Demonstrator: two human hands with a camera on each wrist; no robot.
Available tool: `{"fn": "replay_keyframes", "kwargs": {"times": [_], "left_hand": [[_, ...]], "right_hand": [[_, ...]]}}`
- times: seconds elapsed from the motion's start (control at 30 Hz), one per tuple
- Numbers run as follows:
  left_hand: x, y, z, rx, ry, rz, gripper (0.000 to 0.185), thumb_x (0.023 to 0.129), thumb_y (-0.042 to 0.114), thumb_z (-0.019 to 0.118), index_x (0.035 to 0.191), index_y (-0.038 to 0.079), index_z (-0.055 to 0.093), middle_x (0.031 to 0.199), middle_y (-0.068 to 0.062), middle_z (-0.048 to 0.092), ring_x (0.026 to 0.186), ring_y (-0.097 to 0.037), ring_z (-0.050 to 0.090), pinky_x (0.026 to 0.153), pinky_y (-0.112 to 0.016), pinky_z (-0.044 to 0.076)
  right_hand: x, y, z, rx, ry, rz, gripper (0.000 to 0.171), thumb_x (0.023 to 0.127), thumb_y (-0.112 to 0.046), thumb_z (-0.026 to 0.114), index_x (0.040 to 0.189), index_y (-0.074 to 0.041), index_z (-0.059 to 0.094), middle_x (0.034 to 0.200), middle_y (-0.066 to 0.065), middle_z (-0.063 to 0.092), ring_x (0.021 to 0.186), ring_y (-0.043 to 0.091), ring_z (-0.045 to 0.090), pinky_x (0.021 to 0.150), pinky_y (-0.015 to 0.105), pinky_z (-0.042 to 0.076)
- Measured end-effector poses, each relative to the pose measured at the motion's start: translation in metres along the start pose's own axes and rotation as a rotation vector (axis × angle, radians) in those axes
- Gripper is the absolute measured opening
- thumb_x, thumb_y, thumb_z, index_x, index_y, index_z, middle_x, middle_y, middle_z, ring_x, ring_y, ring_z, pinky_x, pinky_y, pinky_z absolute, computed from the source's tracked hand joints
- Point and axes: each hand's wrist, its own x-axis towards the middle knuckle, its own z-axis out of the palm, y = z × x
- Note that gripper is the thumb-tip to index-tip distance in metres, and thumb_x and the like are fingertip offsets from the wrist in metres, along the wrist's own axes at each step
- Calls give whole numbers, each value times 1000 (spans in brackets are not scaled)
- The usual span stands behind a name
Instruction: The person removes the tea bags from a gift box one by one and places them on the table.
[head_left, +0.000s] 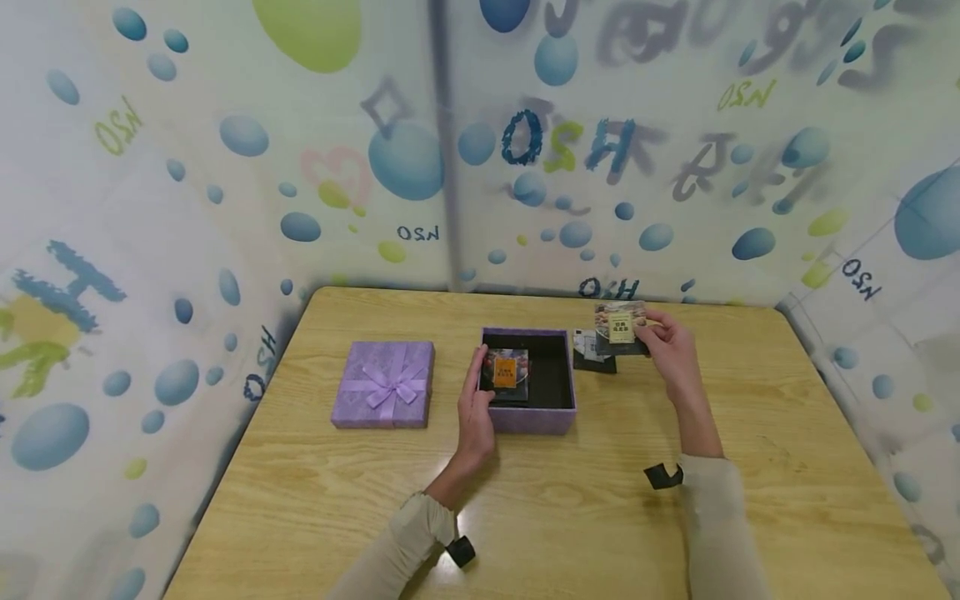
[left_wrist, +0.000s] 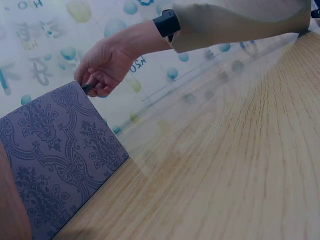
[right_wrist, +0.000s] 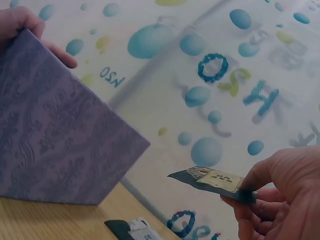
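Note:
My right hand (head_left: 670,354) pinches a small dark packet with a pale yellow label (head_left: 621,327) between thumb and fingers. It is held above the table, to the right of an uncovered purple gift box (head_left: 532,422). In the right wrist view the packet (right_wrist: 215,182) lies nearly flat in the fingertips. My left hand (head_left: 476,412) grips the box's left wall, fingers along the outside and thumb over the rim. Inside the black-lined box, at its left, lies a packet with an orange label (head_left: 506,373). Another dark packet with a whitish label (head_left: 594,360) rests on the table beside the box, partly covered by the held one.
The purple box lid with a ribbon bow (head_left: 382,385) lies left of the box on the wooden table (head_left: 585,517). Patterned curtains (head_left: 525,242) with blue and green spots enclose the table at the back and sides. Each wrist carries a black strap.

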Motion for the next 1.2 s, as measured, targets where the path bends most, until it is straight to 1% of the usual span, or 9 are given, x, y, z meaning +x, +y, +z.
{"fn": "replay_keyframes", "kwargs": {"times": [0.23, 0.33, 0.43, 0.57, 0.67, 0.87, 0.97, 1.07, 1.2], "left_hand": [[0, 0, 0, -5, 3, -1, 76, 95, -9, 33, 164, 23, 36, 172, -3, 26, 159, -14, 18, 127, -49, 14], [0, 1, 0, -8, -2, 1, 75, 96, -9, 32, 164, 22, 36, 172, -1, 26, 159, -15, 17, 127, -50, 13], [0, 1, 0, -7, -5, 9, 75, 95, -10, 32, 164, 21, 36, 172, -3, 26, 159, -16, 17, 127, -51, 13], [0, 1, -1, 2, -10, 22, 75, 96, -10, 31, 164, 20, 34, 172, -1, 25, 159, -16, 17, 126, -51, 15], [0, 1, -2, 7, -16, 33, 76, 96, -11, 30, 165, 21, 33, 172, 2, 24, 159, -16, 16, 126, -51, 16], [0, -1, -1, 2, -17, 37, 76, 95, -11, 30, 165, 20, 34, 172, -1, 24, 160, -17, 16, 126, -51, 15], [0, -1, 0, 1, -18, 40, 75, 96, -10, 30, 165, 19, 34, 172, -2, 24, 160, -18, 16, 126, -53, 15], [1, -1, 0, 3, -20, 50, 74, 96, -9, 29, 165, 18, 33, 172, -2, 24, 160, -19, 16, 125, -55, 18], [1, 0, -1, 7, -17, 56, 75, 96, -10, 29, 165, 18, 33, 172, -3, 24, 160, -18, 16, 125, -51, 20]], "right_hand": [[6, 14, -9, -19, 36, 41, 50, 106, -21, 59, 148, 5, 52, 85, -16, 67, 77, 0, 59, 71, 18, 51], [11, 23, -14, -25, 46, 63, 51, 106, -20, 59, 149, 6, 52, 87, -15, 68, 76, 0, 58, 69, 17, 50], [15, 33, -18, -24, 53, 79, 50, 106, -19, 59, 149, 7, 52, 89, -13, 68, 75, 1, 57, 67, 17, 49], [18, 43, -23, -50, 52, 85, 50, 106, -21, 59, 147, 7, 54, 93, -12, 67, 78, 1, 58, 68, 19, 51], [17, 48, -26, -79, 46, 90, 50, 106, -23, 58, 147, 7, 54, 95, -14, 66, 81, 0, 59, 70, 22, 52], [15, 56, -30, -95, 55, 112, 49, 106, -22, 59, 144, 7, 55, 89, -13, 65, 77, 4, 57, 67, 23, 49], [16, 59, -30, -101, 69, 121, 49, 106, -21, 59, 144, 9, 55, 89, -12, 64, 77, 4, 57, 67, 23, 48], [16, 62, -30, -126, 77, 137, 48, 106, -21, 59, 144, 9, 55, 96, -6, 66, 81, 4, 57, 68, 23, 48], [17, 66, -29, -176, 89, 166, 48, 106, -23, 58, 140, 10, 57, 116, 13, 67, 89, 3, 59, 71, 21, 49]]}}
